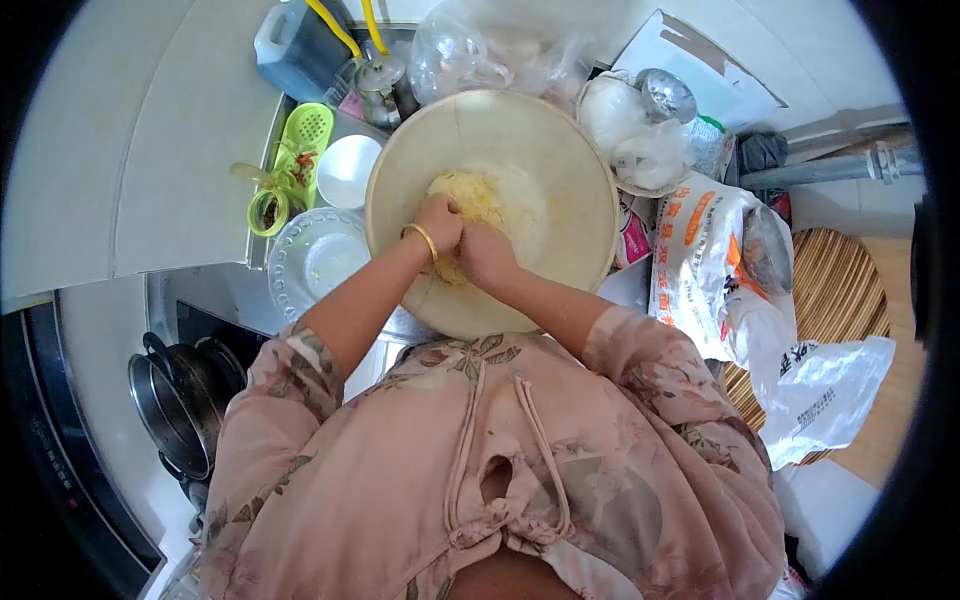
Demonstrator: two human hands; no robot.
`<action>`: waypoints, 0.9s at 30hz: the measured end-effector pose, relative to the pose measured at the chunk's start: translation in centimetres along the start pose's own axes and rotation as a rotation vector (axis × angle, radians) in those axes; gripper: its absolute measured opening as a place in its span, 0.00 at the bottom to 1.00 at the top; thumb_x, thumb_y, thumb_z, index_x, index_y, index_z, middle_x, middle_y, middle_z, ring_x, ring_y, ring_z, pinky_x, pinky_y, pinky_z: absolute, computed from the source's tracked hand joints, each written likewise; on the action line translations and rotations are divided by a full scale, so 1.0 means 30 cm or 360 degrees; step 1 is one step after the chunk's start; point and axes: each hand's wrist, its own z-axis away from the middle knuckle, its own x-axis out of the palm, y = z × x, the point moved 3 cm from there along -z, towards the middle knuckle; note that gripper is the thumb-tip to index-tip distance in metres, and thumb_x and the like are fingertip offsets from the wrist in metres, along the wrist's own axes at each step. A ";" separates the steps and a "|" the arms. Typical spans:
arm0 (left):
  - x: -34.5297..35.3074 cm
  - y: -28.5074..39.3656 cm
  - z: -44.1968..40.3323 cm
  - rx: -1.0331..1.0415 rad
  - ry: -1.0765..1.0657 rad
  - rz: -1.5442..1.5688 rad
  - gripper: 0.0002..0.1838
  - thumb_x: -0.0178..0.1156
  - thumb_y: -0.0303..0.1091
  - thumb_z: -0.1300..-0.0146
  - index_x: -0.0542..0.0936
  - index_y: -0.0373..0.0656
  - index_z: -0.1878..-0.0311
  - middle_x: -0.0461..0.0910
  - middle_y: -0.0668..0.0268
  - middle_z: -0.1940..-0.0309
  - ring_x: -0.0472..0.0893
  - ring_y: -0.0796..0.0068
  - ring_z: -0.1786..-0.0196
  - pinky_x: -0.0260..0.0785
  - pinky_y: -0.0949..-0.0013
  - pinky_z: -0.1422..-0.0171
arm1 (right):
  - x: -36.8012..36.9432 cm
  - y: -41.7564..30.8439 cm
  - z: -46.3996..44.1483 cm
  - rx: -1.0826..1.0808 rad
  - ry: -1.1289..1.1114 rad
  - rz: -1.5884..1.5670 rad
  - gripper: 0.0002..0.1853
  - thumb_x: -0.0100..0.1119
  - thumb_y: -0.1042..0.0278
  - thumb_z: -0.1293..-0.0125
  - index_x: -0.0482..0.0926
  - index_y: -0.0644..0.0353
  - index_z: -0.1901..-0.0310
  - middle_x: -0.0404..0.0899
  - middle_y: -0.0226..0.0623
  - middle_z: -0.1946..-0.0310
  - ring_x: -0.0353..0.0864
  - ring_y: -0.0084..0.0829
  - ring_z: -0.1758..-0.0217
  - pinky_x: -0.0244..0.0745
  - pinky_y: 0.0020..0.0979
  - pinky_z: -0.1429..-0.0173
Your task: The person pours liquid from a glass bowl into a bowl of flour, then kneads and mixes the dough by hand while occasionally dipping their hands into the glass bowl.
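A large cream-coloured basin (570,210) stands in front of my body. In it lies a lump of yellowish dough (475,190) with a rough, uneven surface. My left hand (438,222), with a gold bangle at its wrist, presses into the dough with its fingers curled. Against it, on the right, my right hand (486,256) is also closed on the dough. The two hands touch each other, and most of their fingertips are hidden. A little dough shows below the hands too.
Left of the basin are a white bowl (348,170), a clear plastic bowl (312,262) and a green jar (268,210). A printed flour bag (700,250) lies to the right over a round slatted board (845,285). Pots (180,400) stand at lower left.
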 end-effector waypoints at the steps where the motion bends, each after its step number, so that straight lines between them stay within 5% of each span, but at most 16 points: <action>1: -0.021 0.019 -0.011 -0.0059 -0.0034 -0.0034 0.16 0.56 0.28 0.50 0.78 0.36 0.55 0.78 0.49 0.58 0.78 0.53 0.53 0.69 0.63 0.48 | -0.001 -0.013 -0.022 0.0028 -0.0009 0.0033 0.08 0.55 0.72 0.50 0.77 0.61 0.67 0.79 0.49 0.69 0.78 0.49 0.62 0.73 0.45 0.58; 4: -0.074 0.062 -0.026 -0.0228 -0.0111 0.0143 0.16 0.56 0.28 0.49 0.77 0.35 0.56 0.79 0.49 0.57 0.78 0.53 0.53 0.69 0.62 0.50 | 0.041 -0.026 -0.081 -0.0019 0.0188 0.0086 0.08 0.56 0.71 0.50 0.77 0.61 0.68 0.79 0.49 0.69 0.79 0.48 0.62 0.73 0.45 0.58; 7: -0.058 0.001 -0.101 -0.0262 -0.0240 0.0065 0.19 0.49 0.27 0.47 0.76 0.37 0.50 0.79 0.56 0.58 0.77 0.66 0.55 0.68 0.66 0.49 | -0.019 -0.037 -0.100 -0.0140 -0.0145 0.0131 0.12 0.57 0.69 0.49 0.78 0.61 0.62 0.79 0.50 0.65 0.79 0.47 0.58 0.74 0.42 0.56; 10: -0.095 0.010 -0.031 0.0005 -0.0337 0.0334 0.20 0.50 0.28 0.46 0.76 0.38 0.49 0.78 0.61 0.56 0.76 0.67 0.54 0.67 0.69 0.48 | -0.149 -0.015 -0.042 -0.0384 -0.0545 -0.0479 0.18 0.59 0.67 0.47 0.76 0.62 0.53 0.78 0.52 0.61 0.78 0.47 0.55 0.74 0.40 0.52; 12: -0.192 0.119 0.146 0.0187 -0.0233 0.0563 0.18 0.53 0.29 0.44 0.75 0.35 0.49 0.78 0.59 0.55 0.77 0.67 0.53 0.67 0.68 0.47 | -0.177 0.044 0.011 -0.1050 -0.0178 -0.0109 0.23 0.59 0.65 0.45 0.72 0.63 0.47 0.77 0.52 0.57 0.77 0.48 0.54 0.72 0.39 0.48; 17: -0.381 0.031 0.306 0.0305 0.0076 0.1036 0.18 0.53 0.32 0.39 0.73 0.40 0.46 0.77 0.64 0.53 0.76 0.73 0.51 0.67 0.69 0.46 | -0.229 0.008 0.040 -0.0324 -0.0254 0.0139 0.13 0.54 0.65 0.41 0.77 0.62 0.57 0.78 0.52 0.60 0.76 0.50 0.55 0.70 0.43 0.49; 20: -0.497 -0.076 0.431 0.0108 0.0370 0.1408 0.14 0.52 0.33 0.37 0.75 0.41 0.49 0.77 0.64 0.55 0.77 0.72 0.54 0.68 0.68 0.48 | -0.257 -0.206 0.056 -0.0605 -0.0086 -0.0564 0.12 0.53 0.66 0.41 0.77 0.64 0.60 0.78 0.53 0.65 0.77 0.51 0.58 0.70 0.43 0.52; 22: -0.546 -0.222 0.474 0.0014 0.0567 0.1553 0.12 0.52 0.33 0.37 0.75 0.42 0.51 0.78 0.65 0.58 0.77 0.73 0.56 0.69 0.68 0.50 | -0.215 -0.371 0.063 -0.0657 -0.0288 -0.0726 0.11 0.52 0.67 0.41 0.77 0.65 0.62 0.77 0.54 0.69 0.77 0.50 0.59 0.70 0.43 0.54; 27: -0.563 -0.515 0.580 -0.0189 0.0923 0.1841 0.09 0.51 0.34 0.36 0.76 0.43 0.56 0.78 0.68 0.64 0.77 0.75 0.62 0.69 0.70 0.55 | 0.230 -0.586 -0.022 -0.0662 -0.0580 -0.0178 0.19 0.54 0.57 0.39 0.75 0.59 0.49 0.73 0.54 0.50 0.75 0.49 0.50 0.68 0.42 0.47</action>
